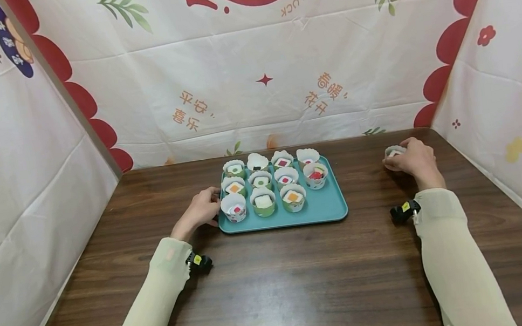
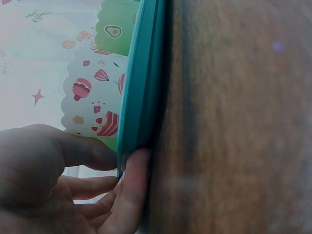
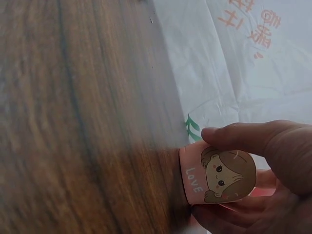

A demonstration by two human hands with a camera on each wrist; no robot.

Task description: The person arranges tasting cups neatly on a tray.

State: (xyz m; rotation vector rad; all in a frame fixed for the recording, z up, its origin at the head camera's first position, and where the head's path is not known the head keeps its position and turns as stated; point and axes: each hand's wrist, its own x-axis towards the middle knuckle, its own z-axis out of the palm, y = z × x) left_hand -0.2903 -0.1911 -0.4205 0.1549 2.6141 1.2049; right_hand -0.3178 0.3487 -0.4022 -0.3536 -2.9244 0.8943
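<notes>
Eleven printed paper cups sit on a teal plastic tray | right hand curls round a pink paper cup on the table, well right of the tray | left hand rests at the tray's left edge, fingers pinching its rim | front-right tray corner bare, on the right hand's side.

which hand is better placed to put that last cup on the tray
Right. The right hand already pinches the lone paper cup, standing on the table right of the teal tray, whose front right corner is bare. The left hand grips the tray's left edge, likely steadying it.
</notes>
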